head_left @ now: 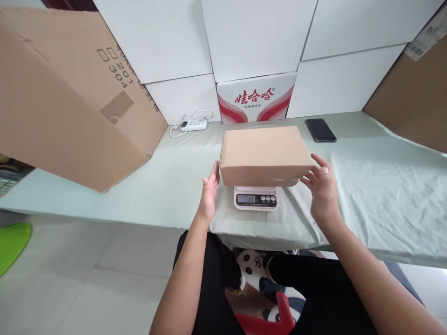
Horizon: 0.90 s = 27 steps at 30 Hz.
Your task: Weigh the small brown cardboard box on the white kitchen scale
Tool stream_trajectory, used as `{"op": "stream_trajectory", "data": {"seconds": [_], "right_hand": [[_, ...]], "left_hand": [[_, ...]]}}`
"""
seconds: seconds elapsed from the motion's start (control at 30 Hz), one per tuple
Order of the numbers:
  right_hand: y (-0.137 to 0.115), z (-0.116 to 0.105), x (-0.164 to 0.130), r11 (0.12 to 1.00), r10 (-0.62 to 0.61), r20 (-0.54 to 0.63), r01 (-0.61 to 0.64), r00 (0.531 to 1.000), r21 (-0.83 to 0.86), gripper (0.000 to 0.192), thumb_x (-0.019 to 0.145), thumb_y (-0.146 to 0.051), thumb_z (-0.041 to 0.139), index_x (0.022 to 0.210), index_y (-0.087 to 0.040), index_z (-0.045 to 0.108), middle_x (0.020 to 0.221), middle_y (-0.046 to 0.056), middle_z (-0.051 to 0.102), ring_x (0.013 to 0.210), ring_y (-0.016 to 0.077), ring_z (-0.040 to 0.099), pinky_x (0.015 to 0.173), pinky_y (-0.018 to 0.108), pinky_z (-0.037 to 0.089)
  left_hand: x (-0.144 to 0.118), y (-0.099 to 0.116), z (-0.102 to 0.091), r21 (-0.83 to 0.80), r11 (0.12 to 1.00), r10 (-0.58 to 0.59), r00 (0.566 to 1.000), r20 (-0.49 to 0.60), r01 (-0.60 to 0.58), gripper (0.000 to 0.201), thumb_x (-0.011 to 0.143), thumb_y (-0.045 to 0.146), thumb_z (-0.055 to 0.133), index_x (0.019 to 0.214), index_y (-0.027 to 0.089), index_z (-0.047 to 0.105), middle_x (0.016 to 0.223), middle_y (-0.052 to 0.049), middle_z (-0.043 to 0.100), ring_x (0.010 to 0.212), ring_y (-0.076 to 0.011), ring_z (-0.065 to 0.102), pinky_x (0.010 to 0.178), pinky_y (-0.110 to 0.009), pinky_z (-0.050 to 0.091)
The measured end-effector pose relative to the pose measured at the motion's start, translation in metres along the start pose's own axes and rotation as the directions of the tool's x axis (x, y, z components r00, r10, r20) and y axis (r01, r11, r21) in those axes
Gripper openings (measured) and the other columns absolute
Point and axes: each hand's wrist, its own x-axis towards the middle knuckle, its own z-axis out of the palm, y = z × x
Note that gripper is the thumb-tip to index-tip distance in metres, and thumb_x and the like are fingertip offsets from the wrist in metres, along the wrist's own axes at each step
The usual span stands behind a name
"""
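Here: one box on one scale, two hands beside it

One small brown box [264, 153] sits on one white scale [256, 197]. The scale stands near the front edge of the table [366, 195], about the middle, and its screen pokes out from under the box. The box is shut.

There are two hands. The left hand [209, 188] is just beside the left end of the box, fingers spread apart and straight, holding nothing. I cannot tell if its fingertips touch the box. The right hand [323, 188] is at the right front corner of the box, fingers loose and apart, tips at the cardboard or very near it. Neither hand is clamped on the box.

One black phone [320, 130] lies flat near the back edge, to the right of the box. One white power strip [193, 124] with its cord lies near the back edge, to the left. One red and white carton [256, 97] stands at the back, right behind the box. One big brown carton [70, 93] leans over the left end of the table. Another brown carton [415, 88] stands at the back right corner. White boxes [244, 32] are stacked along the back.
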Motion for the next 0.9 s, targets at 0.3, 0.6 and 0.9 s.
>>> {"op": "stream_trajectory", "data": {"seconds": [0.3,0.6,0.9], "right_hand": [[0.0025,0.0017,0.0007,1.000,-0.003,0.003,0.003,1.000,-0.023,0.056,0.101,-0.075,0.052,0.140,-0.038,0.068,0.137,0.008,0.076,0.123,0.0338,0.076,0.111,0.063,0.058],[0.0054,0.0017,0.0020,1.000,0.008,-0.001,-0.008,1.000,-0.020,0.054,0.100,-0.076,0.055,0.134,-0.037,0.070,0.142,0.007,0.077,0.128,0.0344,0.074,0.113,0.063,0.058],[0.0052,0.0027,0.0012,1.000,0.015,-0.004,-0.015,1.000,-0.018,0.056,0.100,-0.078,0.055,0.134,-0.036,0.070,0.139,0.008,0.077,0.126,0.0335,0.074,0.112,0.061,0.059]], "left_hand": [[0.0004,-0.0007,-0.0004,0.006,1.000,-0.014,1.000,0.003,0.014,0.103,0.096,0.097,0.022,0.173,0.032,0.046,0.189,-0.001,0.031,0.179,-0.0333,0.017,0.146,-0.051,0.018],[-0.0015,-0.0041,0.0004,0.001,1.000,-0.029,0.999,0.013,0.029,0.101,0.097,0.096,0.023,0.172,0.032,0.049,0.187,-0.002,0.037,0.177,-0.0334,0.024,0.145,-0.050,0.020],[-0.0029,-0.0049,0.0007,0.013,0.999,-0.037,0.999,0.025,0.037,0.100,0.097,0.096,0.023,0.169,0.033,0.053,0.185,-0.003,0.041,0.176,-0.0358,0.028,0.145,-0.052,0.022]]}}
